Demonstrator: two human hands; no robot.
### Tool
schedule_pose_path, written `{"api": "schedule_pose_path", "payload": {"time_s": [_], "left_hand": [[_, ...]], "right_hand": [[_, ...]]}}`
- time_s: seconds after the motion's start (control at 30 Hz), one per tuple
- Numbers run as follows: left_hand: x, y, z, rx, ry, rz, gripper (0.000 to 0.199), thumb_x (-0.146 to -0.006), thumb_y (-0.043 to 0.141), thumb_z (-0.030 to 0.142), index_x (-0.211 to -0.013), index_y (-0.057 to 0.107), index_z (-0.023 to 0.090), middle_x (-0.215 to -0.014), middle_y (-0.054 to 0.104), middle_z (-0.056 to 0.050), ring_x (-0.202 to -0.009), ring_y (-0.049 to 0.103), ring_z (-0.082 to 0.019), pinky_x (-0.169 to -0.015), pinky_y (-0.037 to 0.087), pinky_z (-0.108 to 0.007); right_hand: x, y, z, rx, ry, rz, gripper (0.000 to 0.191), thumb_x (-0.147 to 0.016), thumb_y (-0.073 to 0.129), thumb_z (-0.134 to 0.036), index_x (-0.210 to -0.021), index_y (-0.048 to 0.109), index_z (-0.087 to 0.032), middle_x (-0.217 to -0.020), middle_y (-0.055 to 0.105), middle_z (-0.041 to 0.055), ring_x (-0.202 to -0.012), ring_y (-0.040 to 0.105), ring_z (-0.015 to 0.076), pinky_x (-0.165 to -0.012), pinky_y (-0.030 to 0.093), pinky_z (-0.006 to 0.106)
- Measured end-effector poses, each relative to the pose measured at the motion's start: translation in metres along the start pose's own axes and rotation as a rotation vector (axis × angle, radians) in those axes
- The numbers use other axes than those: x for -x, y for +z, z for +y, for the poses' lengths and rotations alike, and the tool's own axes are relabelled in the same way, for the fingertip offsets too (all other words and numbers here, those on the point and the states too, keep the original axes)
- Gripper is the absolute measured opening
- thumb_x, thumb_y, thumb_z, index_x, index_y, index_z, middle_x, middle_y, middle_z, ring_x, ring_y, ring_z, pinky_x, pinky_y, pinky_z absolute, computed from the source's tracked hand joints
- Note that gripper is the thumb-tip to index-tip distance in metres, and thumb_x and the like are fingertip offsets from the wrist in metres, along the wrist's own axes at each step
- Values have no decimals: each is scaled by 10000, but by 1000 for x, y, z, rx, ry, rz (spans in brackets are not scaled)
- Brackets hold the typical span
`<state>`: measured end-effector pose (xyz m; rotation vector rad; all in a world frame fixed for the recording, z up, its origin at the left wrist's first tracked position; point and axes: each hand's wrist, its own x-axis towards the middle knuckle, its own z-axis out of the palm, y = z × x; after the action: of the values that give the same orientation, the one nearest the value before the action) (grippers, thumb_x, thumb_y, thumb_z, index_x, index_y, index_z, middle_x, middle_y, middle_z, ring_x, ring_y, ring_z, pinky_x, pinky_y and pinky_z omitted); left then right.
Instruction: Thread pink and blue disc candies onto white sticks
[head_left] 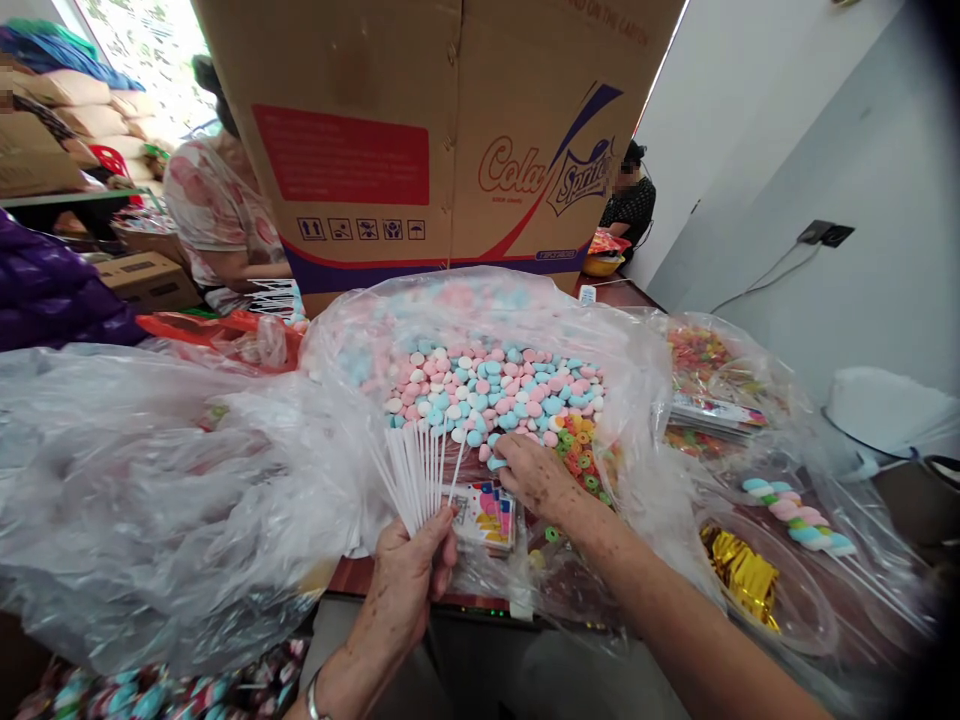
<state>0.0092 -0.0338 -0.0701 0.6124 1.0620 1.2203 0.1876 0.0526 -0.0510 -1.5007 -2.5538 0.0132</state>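
My left hand (417, 560) is closed around a fanned bundle of thin white sticks (417, 465), their free ends pointing up and away. One stick stands a little apart on the right of the fan. My right hand (529, 472) reaches to the near edge of a heap of pink, blue and white marshmallows (487, 385), its fingers pinching a blue marshmallow (496, 461). Right of that hand lie colourful gummy rings (581, 452). Between my hands is a small stack of printed cards (486, 515).
Behind the heap stands a large cardboard carton (450, 130). Clear plastic sheeting (187, 480) bulges at left. At right are filled marshmallow skewers (799, 515), gold ties (739, 575) in a clear bowl and a bag of gummies (697, 345). Other people (221, 200) sit beyond.
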Motion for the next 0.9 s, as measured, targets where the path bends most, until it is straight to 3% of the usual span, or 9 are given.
{"api": "schedule_pose_path", "payload": {"time_s": [0.2,0.3,0.47,0.63,0.9], "left_hand": [[-1,-1,-2,-11,8,-13,434,-690,767,501,-587,568,129,-428,481,60,-282,302,-13,-306,198,-150],[-1,-1,-2,-17,0,-10,449,-689,766,508,-567,554,132,-431,487,55,-283,312,-15,-303,202,-150],[0,0,-1,1,-7,6,449,-671,774,516,-581,564,130,-439,501,53,-283,320,-16,-304,214,-150],[0,2,0,-2,5,0,427,-679,772,496,-596,572,128,-429,486,61,-280,318,-16,-306,206,-150],[0,1,0,-35,-7,-9,426,-679,759,522,-698,598,128,-438,505,66,-274,316,-21,-295,207,-148]], "right_hand": [[-7,2,7,-22,136,123,172,-866,440,-107,-968,564,-168,-930,633,66,-795,561,185,-707,412,285],[-10,2,3,-15,120,152,208,-843,435,-74,-980,561,-166,-946,628,71,-818,564,190,-730,423,287],[-4,11,-1,18,13,139,248,-804,450,-7,-945,576,-167,-958,627,95,-894,565,212,-766,437,287],[3,16,3,41,-29,126,131,-856,499,-81,-917,577,-166,-965,636,99,-945,566,220,-810,440,298],[-7,10,-2,69,29,63,85,-889,534,-125,-936,599,-154,-913,655,82,-873,591,204,-732,425,274]]}}
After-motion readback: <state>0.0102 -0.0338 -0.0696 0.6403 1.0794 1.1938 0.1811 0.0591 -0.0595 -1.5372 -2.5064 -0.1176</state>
